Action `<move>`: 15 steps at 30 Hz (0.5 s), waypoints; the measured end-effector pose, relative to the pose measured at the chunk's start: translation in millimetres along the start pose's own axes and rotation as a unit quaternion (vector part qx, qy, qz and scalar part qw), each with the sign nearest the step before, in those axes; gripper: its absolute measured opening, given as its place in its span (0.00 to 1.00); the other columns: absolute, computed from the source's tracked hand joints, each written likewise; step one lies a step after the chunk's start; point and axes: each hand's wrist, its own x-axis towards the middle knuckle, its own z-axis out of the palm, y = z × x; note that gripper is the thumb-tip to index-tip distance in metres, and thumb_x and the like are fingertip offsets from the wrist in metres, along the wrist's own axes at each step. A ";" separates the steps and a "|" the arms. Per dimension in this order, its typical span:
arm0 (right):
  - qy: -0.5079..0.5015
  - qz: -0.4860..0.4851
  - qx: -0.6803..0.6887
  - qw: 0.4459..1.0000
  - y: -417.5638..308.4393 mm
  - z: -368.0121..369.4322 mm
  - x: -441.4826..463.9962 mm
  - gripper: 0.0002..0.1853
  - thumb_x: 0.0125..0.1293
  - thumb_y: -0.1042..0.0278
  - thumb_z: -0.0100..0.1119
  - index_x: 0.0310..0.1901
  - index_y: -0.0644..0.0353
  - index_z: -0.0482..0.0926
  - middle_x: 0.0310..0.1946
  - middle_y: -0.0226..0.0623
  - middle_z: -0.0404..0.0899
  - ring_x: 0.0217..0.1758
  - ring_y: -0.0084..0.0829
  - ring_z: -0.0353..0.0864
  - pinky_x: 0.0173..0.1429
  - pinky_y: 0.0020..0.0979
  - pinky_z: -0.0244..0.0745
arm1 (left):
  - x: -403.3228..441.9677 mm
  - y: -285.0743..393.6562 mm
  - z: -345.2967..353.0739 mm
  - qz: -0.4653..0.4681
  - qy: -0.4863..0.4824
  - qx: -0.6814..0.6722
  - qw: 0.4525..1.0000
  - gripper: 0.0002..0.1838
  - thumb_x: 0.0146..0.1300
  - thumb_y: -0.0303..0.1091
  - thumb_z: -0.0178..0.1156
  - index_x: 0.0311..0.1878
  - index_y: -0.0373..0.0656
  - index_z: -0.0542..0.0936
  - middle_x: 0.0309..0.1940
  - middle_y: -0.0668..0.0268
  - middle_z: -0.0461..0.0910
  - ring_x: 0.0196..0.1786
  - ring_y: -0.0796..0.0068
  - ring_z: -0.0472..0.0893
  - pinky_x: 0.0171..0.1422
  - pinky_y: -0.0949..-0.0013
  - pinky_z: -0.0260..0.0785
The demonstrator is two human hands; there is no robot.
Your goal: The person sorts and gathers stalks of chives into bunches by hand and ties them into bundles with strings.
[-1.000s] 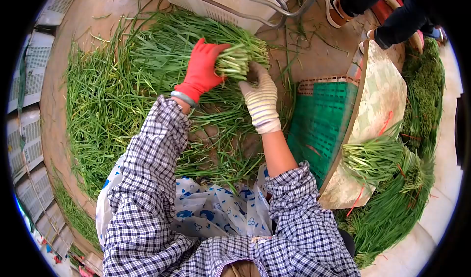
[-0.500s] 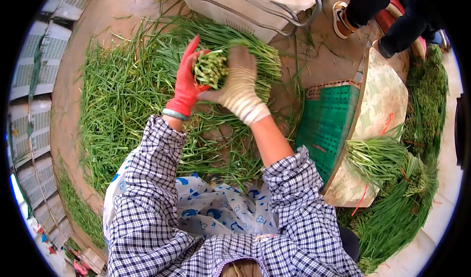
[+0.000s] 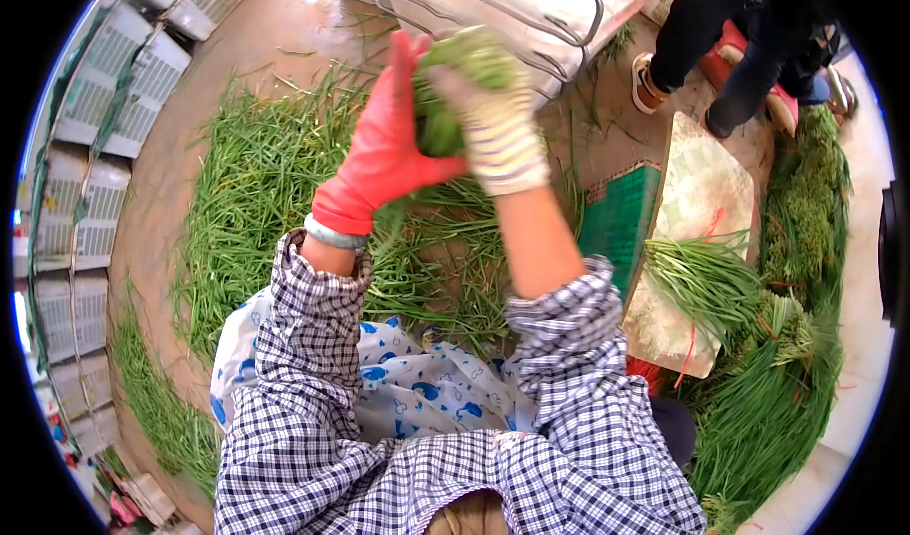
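Observation:
Both gloved hands are raised in front of me with a thick bunch of flowering chives between them. On the bunch's left side, my left hand, in a red glove, presses with its fingers up and thumb stretched below it. My right hand, in a striped glove with a grey palm, wraps the right side and is blurred. The bunch is blurred too, and its far end is hard to make out. Under my hands, a wide heap of loose green stalks covers the floor.
A white crate with metal bars stands ahead. To the right are a green crate, a board with a chive bunch on it, and piled bunches. A person's legs are at upper right. White crates line the left.
My hands have lifted the bunch upward and closer to the camera, and it has tipped so its bud ends no longer face me. The head view has shifted slightly.

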 end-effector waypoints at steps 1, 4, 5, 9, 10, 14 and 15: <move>0.020 0.013 -0.039 0.999 -23.0 -8.4 0.1 0.12 0.57 0.79 0.66 0.44 0.60 0.81 0.40 0.30 0.85 0.42 0.24 0.84 0.48 0.25 0.80 | 11.8 29.7 -8.2 0.030 -0.034 0.017 0.999 0.73 0.39 0.38 0.82 0.79 0.53 0.35 0.71 0.50 0.63 0.74 0.54 0.61 0.77 0.55 0.52; -0.047 0.029 -0.096 0.994 -81.7 -49.6 5.1 0.20 0.60 0.65 0.65 0.51 0.68 0.79 0.43 0.41 0.84 0.50 0.34 0.83 0.54 0.33 0.80 | 18.5 66.6 -38.9 -0.028 -0.101 -0.109 0.989 0.69 0.46 0.50 0.78 0.79 0.50 0.36 0.75 0.49 0.56 0.77 0.59 0.55 0.79 0.55 0.45; -0.086 0.038 -0.086 0.992 -99.1 -48.8 4.7 0.22 0.60 0.62 0.64 0.51 0.68 0.78 0.42 0.44 0.83 0.51 0.38 0.83 0.56 0.37 0.80 | 17.3 69.0 -44.4 -0.020 -0.096 -0.114 0.989 0.69 0.46 0.50 0.78 0.79 0.50 0.36 0.75 0.49 0.56 0.77 0.59 0.55 0.79 0.55 0.45; -0.211 0.078 0.016 0.974 -168.1 0.5 -16.9 0.21 0.56 0.73 0.62 0.53 0.68 0.77 0.43 0.41 0.84 0.43 0.33 0.85 0.51 0.34 0.82 | -0.5 62.0 -29.3 -0.031 -0.129 -0.371 0.919 0.60 0.56 0.67 0.63 0.79 0.44 0.41 0.75 0.53 0.56 0.78 0.62 0.51 0.81 0.58 0.40; -0.185 0.097 -0.031 0.977 -166.1 15.4 -22.6 0.23 0.57 0.67 0.64 0.54 0.67 0.77 0.41 0.42 0.84 0.42 0.35 0.86 0.51 0.36 0.83 | -15.2 59.0 -16.1 -0.072 -0.126 -0.418 0.897 0.57 0.58 0.65 0.62 0.79 0.44 0.44 0.75 0.54 0.57 0.78 0.63 0.53 0.80 0.60 0.42; -0.113 0.139 -0.157 0.971 -109.4 11.4 -19.1 0.27 0.63 0.52 0.61 0.58 0.62 0.75 0.48 0.37 0.80 0.48 0.30 0.80 0.56 0.31 0.74 | -88.4 95.5 45.4 -0.242 -0.029 -0.649 0.721 0.40 0.64 0.53 0.60 0.72 0.40 0.62 0.67 0.58 0.69 0.66 0.63 0.71 0.71 0.60 0.62; -0.121 0.152 -0.229 0.954 -101.4 7.2 -25.8 0.33 0.63 0.43 0.57 0.61 0.63 0.73 0.54 0.40 0.77 0.56 0.31 0.75 0.61 0.31 0.69 | -104.9 102.6 59.3 -0.250 0.014 -0.716 0.651 0.34 0.66 0.50 0.60 0.69 0.39 0.67 0.63 0.57 0.74 0.62 0.62 0.76 0.68 0.58 0.69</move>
